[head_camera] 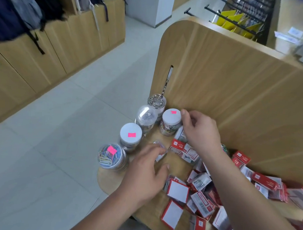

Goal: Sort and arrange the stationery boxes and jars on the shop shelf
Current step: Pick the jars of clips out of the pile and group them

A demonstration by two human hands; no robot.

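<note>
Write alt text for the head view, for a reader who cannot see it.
Two hands work over a wooden shelf: the right hand reaches beside a white-lidded jar near the back panel, the left hand reaches toward a small blurred box. More jars line the shelf's left edge; red-and-white boxes lie jumbled on the right.

The shelf (109,180) and its back panel (235,83) are smooth matt wood-grain board, the jars (112,156) clear glossy plastic, some with matt white lids (131,131), the boxes (177,190) glossy red-and-white card, the bracket (168,80) shiny metal, the floor tiles (60,128) smooth.
</note>
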